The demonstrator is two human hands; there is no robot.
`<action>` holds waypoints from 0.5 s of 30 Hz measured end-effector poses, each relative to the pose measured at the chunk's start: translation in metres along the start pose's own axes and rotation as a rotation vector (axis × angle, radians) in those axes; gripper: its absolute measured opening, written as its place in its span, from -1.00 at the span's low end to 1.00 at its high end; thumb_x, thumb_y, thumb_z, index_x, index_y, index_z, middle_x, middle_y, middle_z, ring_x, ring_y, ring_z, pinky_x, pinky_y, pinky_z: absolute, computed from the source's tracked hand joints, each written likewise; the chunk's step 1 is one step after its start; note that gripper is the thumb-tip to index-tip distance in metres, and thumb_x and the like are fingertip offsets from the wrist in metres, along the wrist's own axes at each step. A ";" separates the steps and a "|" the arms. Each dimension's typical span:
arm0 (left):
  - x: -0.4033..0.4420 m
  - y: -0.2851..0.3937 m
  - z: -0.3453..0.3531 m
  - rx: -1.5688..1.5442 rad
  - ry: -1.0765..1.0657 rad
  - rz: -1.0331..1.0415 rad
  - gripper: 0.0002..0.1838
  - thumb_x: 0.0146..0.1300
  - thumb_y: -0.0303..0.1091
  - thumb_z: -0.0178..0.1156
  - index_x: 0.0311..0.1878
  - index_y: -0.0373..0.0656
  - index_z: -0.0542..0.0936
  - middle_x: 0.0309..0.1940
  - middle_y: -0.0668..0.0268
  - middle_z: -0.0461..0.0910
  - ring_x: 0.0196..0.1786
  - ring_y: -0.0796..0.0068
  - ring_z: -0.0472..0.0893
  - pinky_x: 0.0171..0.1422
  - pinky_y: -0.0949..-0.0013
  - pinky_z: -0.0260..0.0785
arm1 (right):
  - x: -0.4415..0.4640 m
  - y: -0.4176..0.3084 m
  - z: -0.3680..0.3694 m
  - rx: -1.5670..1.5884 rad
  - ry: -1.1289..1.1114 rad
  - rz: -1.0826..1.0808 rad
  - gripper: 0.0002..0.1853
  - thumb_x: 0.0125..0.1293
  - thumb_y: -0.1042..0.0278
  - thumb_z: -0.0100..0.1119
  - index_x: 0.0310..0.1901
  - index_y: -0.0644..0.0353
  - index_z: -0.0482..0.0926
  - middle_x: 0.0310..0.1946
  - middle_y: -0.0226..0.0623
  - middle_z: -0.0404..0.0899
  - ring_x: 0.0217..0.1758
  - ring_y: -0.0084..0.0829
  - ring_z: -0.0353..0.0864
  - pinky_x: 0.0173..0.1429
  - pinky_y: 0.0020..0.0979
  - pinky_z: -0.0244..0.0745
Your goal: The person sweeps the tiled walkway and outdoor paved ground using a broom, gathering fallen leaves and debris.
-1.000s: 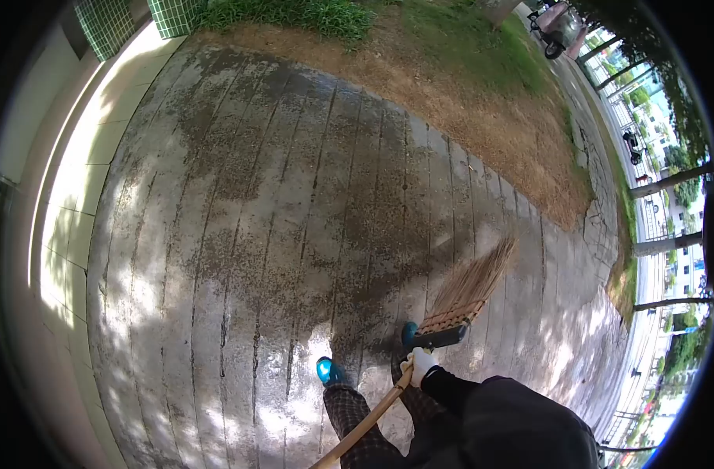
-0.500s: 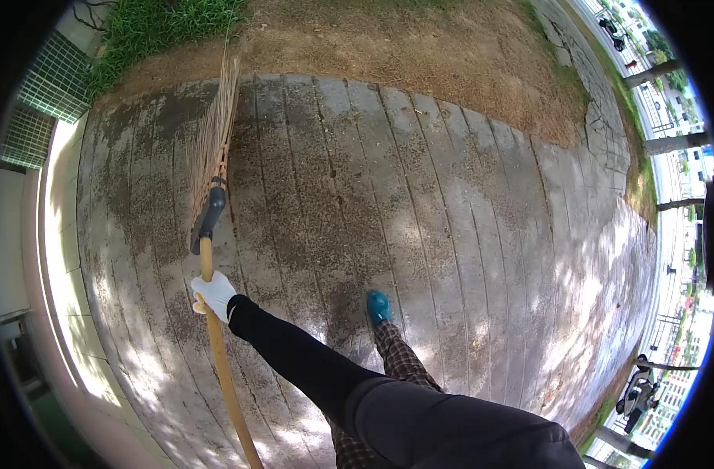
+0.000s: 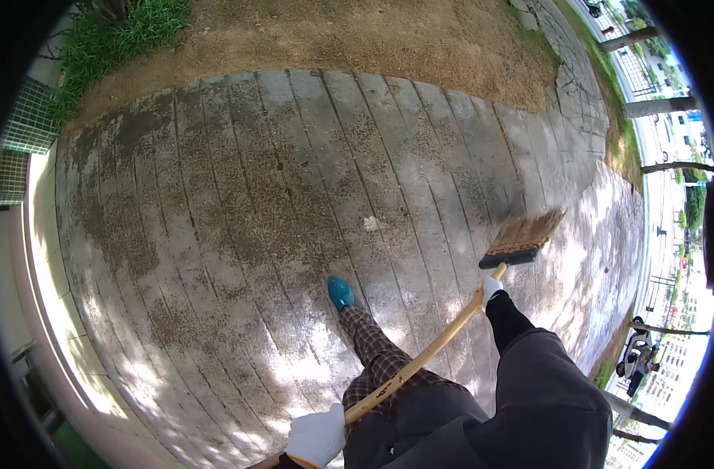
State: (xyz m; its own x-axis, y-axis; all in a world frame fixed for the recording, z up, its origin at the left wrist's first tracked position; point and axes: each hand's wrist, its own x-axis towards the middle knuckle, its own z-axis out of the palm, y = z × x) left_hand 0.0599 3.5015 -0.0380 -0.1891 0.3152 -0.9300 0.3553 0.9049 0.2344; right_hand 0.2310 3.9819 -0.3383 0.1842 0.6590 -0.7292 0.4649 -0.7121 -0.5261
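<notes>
On the right of the path (image 3: 318, 211), the broom (image 3: 523, 238) has swung back from the left, so sweeping is here now (left hand (image 3: 318, 433) and right hand (image 3: 491, 288) both grip its handle (image 3: 419, 359)).

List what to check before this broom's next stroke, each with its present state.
1. White-gloved left hand closed on the long tan wooden handle: ok.
2. White-gloved right hand gripping that handle near the black broom collar: ok.
3. Shiny teal shoe apart from the brown straw-like bristles: ok.
4. Other foot's position: cannot tell, out of sight.
5. Bristles touching the ground: cannot tell, tips blurred.
6. Grey grooved pavement free of dark specks: not ok, many show.
</notes>
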 end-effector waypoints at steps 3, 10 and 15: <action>0.033 -0.020 0.063 0.035 0.081 0.298 -0.80 0.17 -0.17 0.11 -0.23 -0.04 0.49 -0.62 0.17 0.56 -0.52 0.10 0.61 -0.46 0.06 0.39 | -0.026 0.000 -0.113 0.195 -0.071 0.144 -0.84 0.19 0.34 0.15 -0.44 0.11 0.37 -0.63 -0.37 0.35 -0.64 -0.39 0.41 -0.47 -0.37 0.46; -0.053 -0.062 0.271 -0.023 0.209 -0.107 -0.81 0.08 -0.12 0.19 -0.34 0.00 0.58 -0.57 0.20 0.60 -0.46 0.12 0.63 -0.35 0.09 0.42 | -0.075 0.003 -0.153 0.624 -0.483 0.088 -0.88 0.20 0.31 0.23 -0.33 0.10 0.49 -0.65 -0.58 0.32 -0.69 -0.59 0.32 -0.55 -0.55 0.38; -0.172 -0.048 0.378 -0.346 0.050 -0.479 -0.68 0.08 -0.24 0.20 -0.06 -0.03 0.63 -0.35 0.04 0.64 -0.25 -0.04 0.62 -0.21 0.06 0.46 | -0.176 0.084 -0.045 0.395 -0.729 0.503 -0.87 0.20 0.38 0.22 -0.36 0.11 0.43 -0.68 -0.56 0.29 -0.74 -0.63 0.23 -0.55 -0.52 0.32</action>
State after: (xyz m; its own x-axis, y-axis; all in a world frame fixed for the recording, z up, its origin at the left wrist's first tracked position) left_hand 0.4208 3.2957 0.0035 -0.3010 -0.1460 -0.9424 -0.0983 0.9877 -0.1216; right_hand 0.2762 3.8175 -0.2345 -0.3614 0.0381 -0.9316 0.1298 -0.9874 -0.0908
